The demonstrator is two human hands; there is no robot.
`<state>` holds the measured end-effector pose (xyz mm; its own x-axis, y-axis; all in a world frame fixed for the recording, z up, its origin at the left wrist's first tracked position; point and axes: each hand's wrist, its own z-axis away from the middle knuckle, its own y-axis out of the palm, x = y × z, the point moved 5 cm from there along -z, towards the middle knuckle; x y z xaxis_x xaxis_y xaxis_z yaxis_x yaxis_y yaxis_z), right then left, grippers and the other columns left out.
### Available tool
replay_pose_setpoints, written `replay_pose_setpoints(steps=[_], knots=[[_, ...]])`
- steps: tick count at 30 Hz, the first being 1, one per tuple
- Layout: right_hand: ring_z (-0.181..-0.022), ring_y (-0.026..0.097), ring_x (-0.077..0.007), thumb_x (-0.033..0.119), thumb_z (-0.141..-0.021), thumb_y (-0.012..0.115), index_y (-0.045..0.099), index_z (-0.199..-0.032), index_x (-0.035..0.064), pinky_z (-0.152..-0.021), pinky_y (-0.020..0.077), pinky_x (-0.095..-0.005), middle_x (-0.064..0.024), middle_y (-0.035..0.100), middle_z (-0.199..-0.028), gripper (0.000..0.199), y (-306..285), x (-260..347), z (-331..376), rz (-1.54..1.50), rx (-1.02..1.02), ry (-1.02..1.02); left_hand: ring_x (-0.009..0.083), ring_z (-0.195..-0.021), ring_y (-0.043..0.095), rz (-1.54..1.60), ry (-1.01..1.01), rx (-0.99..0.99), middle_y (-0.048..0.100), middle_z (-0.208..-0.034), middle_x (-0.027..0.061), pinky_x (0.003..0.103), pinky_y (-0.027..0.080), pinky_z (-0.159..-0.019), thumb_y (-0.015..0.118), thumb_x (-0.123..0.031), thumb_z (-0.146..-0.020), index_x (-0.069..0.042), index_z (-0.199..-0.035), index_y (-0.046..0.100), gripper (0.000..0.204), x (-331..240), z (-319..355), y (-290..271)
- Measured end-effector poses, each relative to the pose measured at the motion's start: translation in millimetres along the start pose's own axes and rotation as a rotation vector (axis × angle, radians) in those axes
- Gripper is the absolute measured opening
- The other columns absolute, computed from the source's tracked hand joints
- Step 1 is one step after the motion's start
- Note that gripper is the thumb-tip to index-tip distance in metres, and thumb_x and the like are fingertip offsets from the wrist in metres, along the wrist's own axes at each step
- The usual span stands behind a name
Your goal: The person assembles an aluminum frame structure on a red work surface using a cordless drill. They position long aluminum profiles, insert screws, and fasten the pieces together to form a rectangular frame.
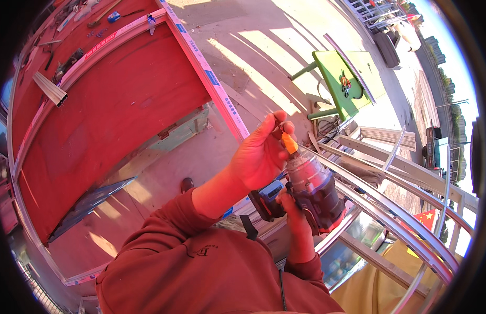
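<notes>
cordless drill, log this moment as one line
right hand: grips cordless drill | left hand: fingers on orange bit at chuck | red workbench at left

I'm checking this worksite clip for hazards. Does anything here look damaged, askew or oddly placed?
Nothing looks damaged. The left hand pinches an orange bit at the nose of a cordless drill gripped by the right hand. One loose metal profile offcut lies askew on the red board, crossing the white frame strip.
</notes>
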<state>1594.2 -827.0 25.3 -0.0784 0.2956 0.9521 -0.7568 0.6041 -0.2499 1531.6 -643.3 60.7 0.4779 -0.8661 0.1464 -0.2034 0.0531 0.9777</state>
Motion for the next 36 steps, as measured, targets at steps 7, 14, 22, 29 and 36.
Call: replay_pose_setpoints(steps=[7, 14, 22, 29, 36], knots=[[-0.091, 0.067, -0.0161, 0.011, -0.079, 0.081, 0.067, -0.11, 0.008, -0.08, 0.0526, -0.0307, -0.0016, 0.07, -0.1, 0.034, -19, -9, 6, 0.082, -0.116, -0.096, 0.0189, -0.091, 0.059, -0.025, -0.02, -0.054, 0.063, -0.103, 0.0042, 0.028, 0.055, -0.069, 0.05, -0.033, -0.105, -0.014, -0.116, 0.061, 0.025, 24, -9, -8], [-0.094, 0.066, -0.0177, 0.011, -0.081, 0.078, 0.062, -0.117, 0.0069, -0.082, 0.0514, -0.0321, -0.004, 0.068, -0.102, 0.04, -35, -6, 21, 0.261, -0.239, -0.163, 0.0199, -0.096, 0.063, -0.117, 0.004, -0.148, 0.064, -0.105, 0.0045, 0.032, 0.056, -0.078, 0.057, -0.031, -0.102, -0.011, -0.116, 0.061, 0.025, 42, -4, -16], [-0.081, 0.063, -0.0123, 0.014, -0.086, 0.072, 0.059, -0.121, 0.0018, -0.074, 0.05, -0.0274, -0.0058, 0.068, -0.093, 0.04, -50, 18, 43, -0.069, -0.146, -0.088, 0.0252, -0.12, 0.056, -0.789, -0.123, -0.13, 0.059, -0.129, 0.0122, 0.041, 0.04, -0.108, 0.07, -0.042, -0.091, -0.006, -0.133, 0.054, 0.058, 57, 6, -62], [-0.072, 0.056, -0.0049, 0.017, -0.087, 0.069, 0.066, -0.116, 0.0047, -0.062, 0.044, -0.0213, 0.0017, 0.064, -0.085, 0.032, -91, -45, 78, 0.134, -0.184, 0.125, 0.0338, -0.143, 0.032, -2.673, -0.188, 0.617, 0.05, -0.139, 0.017, 0.054, 0.009, -0.122, 0.077, -0.06, -0.07, -0.005, -0.141, 0.048, 0.094, 48, 41, -183], [-0.084, 0.061, -0.0145, 0.005, -0.083, 0.074, 0.058, -0.12, 0.0019, -0.074, 0.0512, -0.0299, -0.0047, 0.064, -0.1, 0.041, -96, -102, 85, 0.114, 0.012, 0.39, 0.0302, -0.129, 0.042, -2.74, -0.311, 0.634, 0.056, -0.118, 0.0122, 0.052, 0.008, -0.121, 0.078, -0.049, -0.067, -0.009, -0.128, 0.056, 0.076, 57, 48, -190]])
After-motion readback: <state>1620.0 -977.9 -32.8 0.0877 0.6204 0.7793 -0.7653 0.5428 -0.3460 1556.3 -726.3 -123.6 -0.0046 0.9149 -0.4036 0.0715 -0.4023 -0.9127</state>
